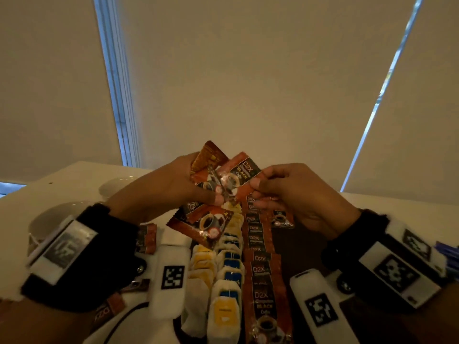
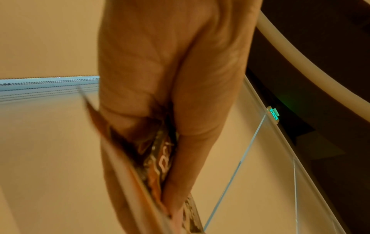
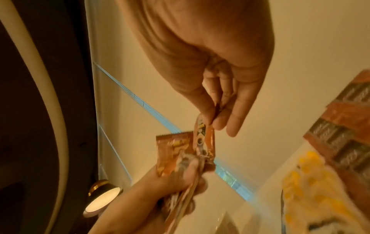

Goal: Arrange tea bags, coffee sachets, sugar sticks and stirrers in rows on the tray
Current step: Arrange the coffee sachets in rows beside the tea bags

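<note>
Above the dark tray (image 1: 300, 247), my left hand (image 1: 173, 184) grips a fanned bunch of orange-brown coffee sachets (image 1: 211, 170), seen edge-on as sachets (image 2: 158, 158) in the left wrist view. My right hand (image 1: 285, 192) pinches the corner of the top sachet (image 1: 238, 175) between thumb and forefinger; the same sachet (image 3: 204, 139) shows in the right wrist view. On the tray lie a row of coffee sachets (image 1: 263, 269) and two rows of tea bags (image 1: 223, 266) with yellow and blue tags.
White cups (image 1: 57, 219) stand on the pale table at the left. More loose coffee sachets (image 1: 146, 238) lie left of the tray. Blue-purple items (image 1: 447, 259) lie at the far right edge. Window blinds rise behind the table.
</note>
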`<state>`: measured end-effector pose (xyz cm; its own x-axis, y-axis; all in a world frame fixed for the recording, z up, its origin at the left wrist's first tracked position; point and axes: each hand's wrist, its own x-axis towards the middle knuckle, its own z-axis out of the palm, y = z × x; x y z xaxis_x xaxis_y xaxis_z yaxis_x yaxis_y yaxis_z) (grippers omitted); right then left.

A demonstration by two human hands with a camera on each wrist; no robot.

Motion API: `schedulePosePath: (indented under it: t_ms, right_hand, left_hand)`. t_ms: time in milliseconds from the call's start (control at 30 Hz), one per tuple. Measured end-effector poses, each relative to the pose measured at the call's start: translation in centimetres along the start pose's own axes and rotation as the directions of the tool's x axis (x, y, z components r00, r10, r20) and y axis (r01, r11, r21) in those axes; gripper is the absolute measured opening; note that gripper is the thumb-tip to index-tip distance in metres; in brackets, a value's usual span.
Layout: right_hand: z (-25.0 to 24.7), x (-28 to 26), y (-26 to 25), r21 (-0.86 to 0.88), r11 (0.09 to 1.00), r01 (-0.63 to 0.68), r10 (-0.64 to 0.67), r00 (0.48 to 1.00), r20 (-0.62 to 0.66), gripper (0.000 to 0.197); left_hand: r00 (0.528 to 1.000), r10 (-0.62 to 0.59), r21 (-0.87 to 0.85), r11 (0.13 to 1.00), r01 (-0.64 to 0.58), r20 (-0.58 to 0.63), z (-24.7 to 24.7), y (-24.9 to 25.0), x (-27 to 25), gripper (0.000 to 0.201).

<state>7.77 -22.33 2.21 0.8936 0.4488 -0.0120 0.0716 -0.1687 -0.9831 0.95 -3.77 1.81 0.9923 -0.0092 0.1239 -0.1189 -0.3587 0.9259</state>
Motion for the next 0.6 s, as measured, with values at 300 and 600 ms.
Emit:
schedulePosePath:
  t_ms: [300,600]
  right_hand:
    - [-7.8,2.8,1.2,-0.242,0.95,-0.196,0.132,0.957,-0.259,0.014]
    - [-9.3,6.1,4.3,-0.434,0.79,-0.433,0.38,0.901,-0.209,0.038]
  left_hand:
    - [0.997,0.04,-0.082,0.996,-0.046,-0.072,-2.2,0.3,-0.2,0.071]
    - [0.996,0.066,-0.053,0.996,-0.069,-0.058,-2.8,-0.2,0.0,0.094]
